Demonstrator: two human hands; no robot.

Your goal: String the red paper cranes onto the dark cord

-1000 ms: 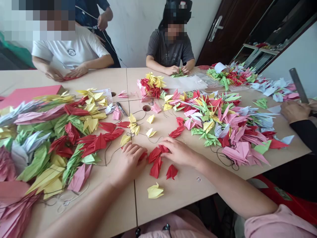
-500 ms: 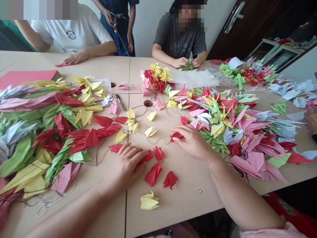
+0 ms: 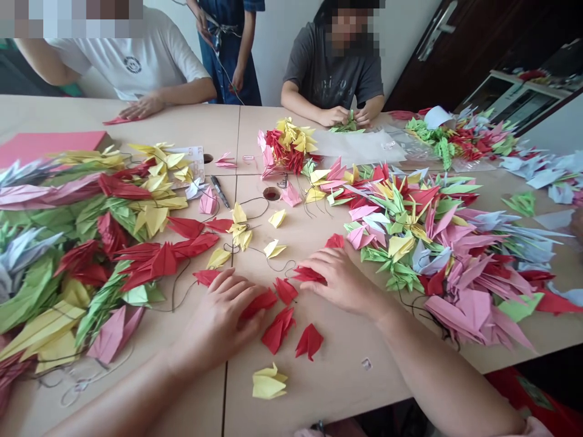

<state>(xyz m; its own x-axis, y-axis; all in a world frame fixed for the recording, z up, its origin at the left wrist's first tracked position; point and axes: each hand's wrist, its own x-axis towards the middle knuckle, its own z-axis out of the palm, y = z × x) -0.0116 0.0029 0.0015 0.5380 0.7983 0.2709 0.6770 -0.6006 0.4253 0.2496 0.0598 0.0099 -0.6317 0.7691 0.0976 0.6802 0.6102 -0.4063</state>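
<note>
My right hand (image 3: 339, 279) holds a red folded-paper crane (image 3: 310, 275) between thumb and fingers just above the table; a thin dark thread (image 3: 285, 267) curls beside it. Farther left, my left hand (image 3: 228, 315) has its bent fingers over red paper cranes (image 3: 260, 303) that poke out on both sides; its palm hides the rest. Between the hands and nearer to me lie loose red cranes (image 3: 277, 331) and a yellow crane (image 3: 269, 382). Just beyond the hands, more yellow cranes (image 3: 241, 233) sit near the thread.
Heaps of strung coloured cranes flank me, one on the left (image 3: 40, 279) and one on the right (image 3: 473, 261). A pen (image 3: 220, 192) lies by a round table hole (image 3: 272, 193). Across the table (image 3: 346, 358) two people sit, hands on paper pieces; another person stands behind.
My right hand has moved left and slightly nearer, carrying the red crane towards my left hand. The thread now bunches more closely. My left hand stays over its red cranes.
</note>
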